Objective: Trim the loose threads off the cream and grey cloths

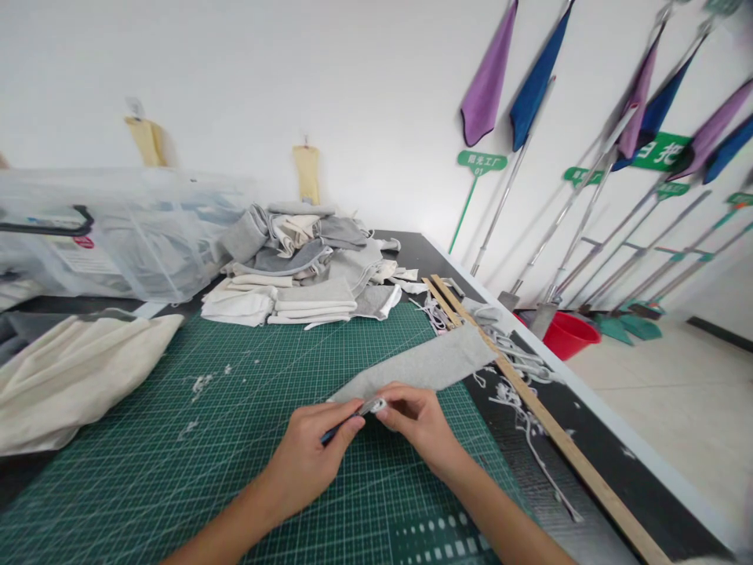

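Note:
My left hand point(314, 439) is closed around a small tool point(370, 406) with a dark blue handle and a metal end; its exact kind is hard to make out. The metal end meets a small whitish rolled bit of fabric pinched by my right hand point(417, 424). From there a long light grey fabric strip point(423, 362) stretches behind both hands toward the wooden rulers, lying over the green cutting mat point(247, 447). My right fingers hide part of the strip's near edge.
Stacked grey, white and cream fabric pieces point(318, 275) lie at the back. Cream cloth point(76, 377) and a clear plastic box point(147, 235) stand left. On the right are wooden rulers point(565, 447), cord scraps point(518, 361), a red bucket point(570, 333) and hanging mops. White lint point(201, 384) dots the mat.

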A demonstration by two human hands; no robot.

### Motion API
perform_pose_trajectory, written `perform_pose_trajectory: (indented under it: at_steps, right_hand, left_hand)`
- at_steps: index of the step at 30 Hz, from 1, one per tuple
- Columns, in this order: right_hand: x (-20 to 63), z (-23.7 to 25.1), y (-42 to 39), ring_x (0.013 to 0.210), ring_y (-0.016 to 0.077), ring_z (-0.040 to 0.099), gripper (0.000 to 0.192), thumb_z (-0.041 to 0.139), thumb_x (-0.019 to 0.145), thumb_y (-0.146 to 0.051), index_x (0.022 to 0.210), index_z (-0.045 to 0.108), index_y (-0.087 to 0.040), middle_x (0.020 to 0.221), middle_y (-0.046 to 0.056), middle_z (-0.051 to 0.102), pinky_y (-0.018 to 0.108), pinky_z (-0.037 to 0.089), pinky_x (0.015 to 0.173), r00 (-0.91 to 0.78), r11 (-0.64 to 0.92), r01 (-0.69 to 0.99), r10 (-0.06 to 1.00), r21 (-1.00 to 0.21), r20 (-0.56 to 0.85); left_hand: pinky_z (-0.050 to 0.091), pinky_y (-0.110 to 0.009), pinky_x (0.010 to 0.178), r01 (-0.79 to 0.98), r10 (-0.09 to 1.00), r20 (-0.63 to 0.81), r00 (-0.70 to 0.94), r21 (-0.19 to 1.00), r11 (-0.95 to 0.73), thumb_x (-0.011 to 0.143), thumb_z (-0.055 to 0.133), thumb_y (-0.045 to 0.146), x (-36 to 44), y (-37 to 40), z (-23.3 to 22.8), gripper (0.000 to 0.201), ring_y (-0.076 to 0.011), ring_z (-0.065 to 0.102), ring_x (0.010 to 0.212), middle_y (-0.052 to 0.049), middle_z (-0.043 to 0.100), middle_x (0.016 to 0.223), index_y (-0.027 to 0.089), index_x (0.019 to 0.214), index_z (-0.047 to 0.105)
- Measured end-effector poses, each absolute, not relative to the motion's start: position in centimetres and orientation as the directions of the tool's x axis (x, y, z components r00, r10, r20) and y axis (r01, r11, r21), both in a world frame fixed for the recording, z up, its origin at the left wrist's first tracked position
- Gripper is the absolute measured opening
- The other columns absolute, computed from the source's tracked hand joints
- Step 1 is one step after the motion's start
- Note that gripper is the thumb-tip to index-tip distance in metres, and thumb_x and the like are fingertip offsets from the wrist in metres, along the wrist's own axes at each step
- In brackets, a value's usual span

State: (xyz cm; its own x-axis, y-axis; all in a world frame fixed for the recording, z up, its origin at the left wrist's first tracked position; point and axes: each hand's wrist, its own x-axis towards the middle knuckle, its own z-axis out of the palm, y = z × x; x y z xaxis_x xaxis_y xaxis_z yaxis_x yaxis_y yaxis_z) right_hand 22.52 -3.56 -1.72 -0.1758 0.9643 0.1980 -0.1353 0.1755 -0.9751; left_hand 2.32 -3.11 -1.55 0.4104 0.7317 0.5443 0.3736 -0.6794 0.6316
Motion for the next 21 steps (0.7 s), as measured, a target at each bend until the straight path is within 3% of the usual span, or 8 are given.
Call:
perform_pose_trajectory:
  at_steps: [7,13,17,21]
  right_hand:
    - [22.6,-1.8,-3.6,0.071,0.0144,0.056,0.019,0.08,0.076,-0.036,0.083,0.079,-0.019,0.083,0.005,0.069,0.027,0.044,0.064,-0.164,0.152,-0.147,0.971,-0.977,0.175]
    - [22.6,-2.1,-3.5,0.071,0.0152,0.058,0.021,0.082,0.073,-0.038,0.082,0.079,-0.019,0.081,0.005,0.07,0.028,0.044,0.065,-0.129,0.152,-0.165,0.976,-0.974,0.174]
    - [22.6,-2.2,-3.5,0.074,0.016,0.059,0.022,0.082,0.073,-0.038,0.083,0.079,-0.019,0.083,0.005,0.071,0.029,0.046,0.069,-0.129,0.16,-0.169,0.975,-0.973,0.182]
    - [22.6,-2.1,-3.6,0.075,0.0159,0.059,0.021,0.081,0.074,-0.038,0.082,0.079,-0.019,0.083,0.005,0.071,0.029,0.046,0.07,-0.139,0.152,-0.168,0.975,-0.974,0.176]
  left_hand:
    - [0.062,-0.032,0.081,0.423,0.772,0.539,0.336,0.647,-0.635,0.093,0.058,0.031,1.9,-2.9,-1.6,0.025,-0.0206,0.075,0.09,-0.006,0.077,0.102,0.02,0.108,0.075]
    - [0.063,-0.035,0.082,0.528,0.84,0.516,0.169,0.672,-0.519,0.092,0.058,0.042,-2.7,-1.6,-0.3,0.033,-0.0234,0.074,0.096,-0.004,0.076,0.107,0.021,0.111,0.073]
    - [0.062,-0.038,0.081,0.721,0.82,0.566,0.084,0.533,-0.442,0.09,0.055,0.053,-8.7,-0.2,1.4,0.038,-0.0245,0.074,0.093,0.001,0.077,0.105,0.026,0.108,0.074]
    - [0.06,-0.029,0.062,0.898,0.826,0.552,0.112,0.3,-0.322,0.086,0.06,0.054,-15.6,1.6,1.8,0.029,-0.0165,0.072,0.06,0.013,0.076,0.08,0.033,0.099,0.075]
